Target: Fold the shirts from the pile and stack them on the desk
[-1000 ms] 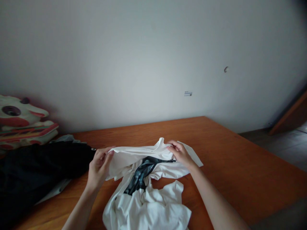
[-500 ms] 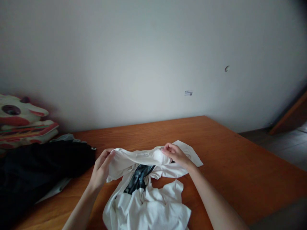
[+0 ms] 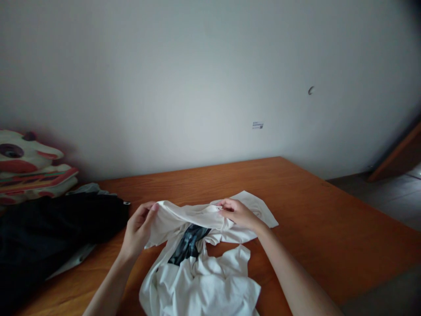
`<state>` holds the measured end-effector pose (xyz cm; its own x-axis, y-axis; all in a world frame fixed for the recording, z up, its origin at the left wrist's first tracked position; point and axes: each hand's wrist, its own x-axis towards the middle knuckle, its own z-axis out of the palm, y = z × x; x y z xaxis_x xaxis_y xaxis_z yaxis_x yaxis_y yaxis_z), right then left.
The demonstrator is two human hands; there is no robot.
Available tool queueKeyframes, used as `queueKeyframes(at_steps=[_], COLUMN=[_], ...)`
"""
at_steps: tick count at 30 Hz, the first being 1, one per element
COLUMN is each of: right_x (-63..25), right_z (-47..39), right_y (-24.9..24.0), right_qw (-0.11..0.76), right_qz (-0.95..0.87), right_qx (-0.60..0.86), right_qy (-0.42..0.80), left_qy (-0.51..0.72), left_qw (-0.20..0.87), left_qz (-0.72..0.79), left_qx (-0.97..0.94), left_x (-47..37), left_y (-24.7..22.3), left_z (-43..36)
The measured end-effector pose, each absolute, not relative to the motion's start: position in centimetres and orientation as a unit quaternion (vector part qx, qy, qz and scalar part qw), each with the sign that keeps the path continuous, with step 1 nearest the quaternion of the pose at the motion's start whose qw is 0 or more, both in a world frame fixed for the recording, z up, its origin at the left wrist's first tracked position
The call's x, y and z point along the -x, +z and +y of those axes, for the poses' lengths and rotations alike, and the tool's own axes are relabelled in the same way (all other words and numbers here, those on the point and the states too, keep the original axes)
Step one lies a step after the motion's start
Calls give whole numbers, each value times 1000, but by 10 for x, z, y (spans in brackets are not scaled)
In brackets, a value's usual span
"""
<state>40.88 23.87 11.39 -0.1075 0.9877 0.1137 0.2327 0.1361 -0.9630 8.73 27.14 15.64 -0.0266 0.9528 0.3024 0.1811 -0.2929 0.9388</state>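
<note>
A white shirt [image 3: 200, 281] lies crumpled on the wooden table in front of me, with a dark printed patch [image 3: 189, 245] showing among its folds. My left hand [image 3: 140, 224] pinches the shirt's upper left part between thumb and fingers. At the upper right, my right hand [image 3: 238, 213] is closed on another part of the same cloth. Between the two hands the fabric is lifted and stretched into a loose band. A white sleeve-like flap spreads flat beyond my right hand.
The wooden table [image 3: 315, 237] meets a pale wall [image 3: 197, 87] at the back. A pile of black clothing [image 3: 66, 228] lies at the left, and behind it sits a white and red toy [image 3: 29, 166] with a cartoon eye. A small label [image 3: 258, 125] is on the wall.
My right hand has closed on the cloth and shifted slightly left. The small tag seen on the band earlier is now covered by a fold. My left hand keeps its hold.
</note>
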Motion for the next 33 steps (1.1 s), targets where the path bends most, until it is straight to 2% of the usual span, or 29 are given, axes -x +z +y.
queueKeyframes(at_steps=[6, 8, 10, 12, 14, 17, 19, 21, 22, 23, 24, 26, 27, 28, 30, 31, 33], right_x=[-417, -418, -420, -424, -432, -446, -453, -455, -454, -451, -446, -437, -432, -429, -427, -427, -429], right_z=[245, 245, 243, 239, 233, 224, 219, 218, 218, 219, 221, 227, 230, 234, 241, 243, 244], right_y=[122, 126, 130, 133, 135, 135, 134, 133, 133, 133, 133, 134, 133, 133, 129, 127, 123], right_qw=[600, 617, 608, 555, 450, 271, 181, 112, 112, 155, 234, 446, 534, 593, 635, 634, 597], right_qz=[-522, -511, -509, -518, -540, -567, -568, -563, -562, -562, -561, -542, -526, -514, -509, -514, -542], right_qx=[482, 474, 481, 494, 489, 439, 399, 362, 352, 352, 358, 372, 378, 387, 427, 457, 522], right_qy=[368, 366, 374, 424, 517, 642, 697, 734, 740, 732, 709, 607, 543, 484, 394, 353, 278], left_qy=[590, 591, 582, 537, 430, 180, 31, -6, 54, 160, 291, 544, 622, 658, 646, 614, 524], left_qw=[252, 256, 308, 403, 519, 657, 699, 716, 716, 704, 671, 526, 433, 344, 212, 181, 188], left_qz=[508, 508, 503, 496, 478, 414, 361, 336, 339, 345, 354, 383, 405, 434, 491, 510, 528], left_qx=[-575, -573, -560, -551, -563, -604, -617, -612, -608, -600, -583, -530, -512, -510, -545, -575, -642], left_x=[-76, -76, -75, -72, -65, -50, -43, -44, -48, -53, -59, -67, -70, -70, -67, -65, -65], left_y=[150, 151, 154, 159, 162, 164, 166, 167, 168, 167, 166, 162, 158, 154, 145, 142, 137], left_z=[279, 279, 278, 276, 272, 265, 260, 259, 261, 264, 269, 280, 285, 289, 292, 292, 287])
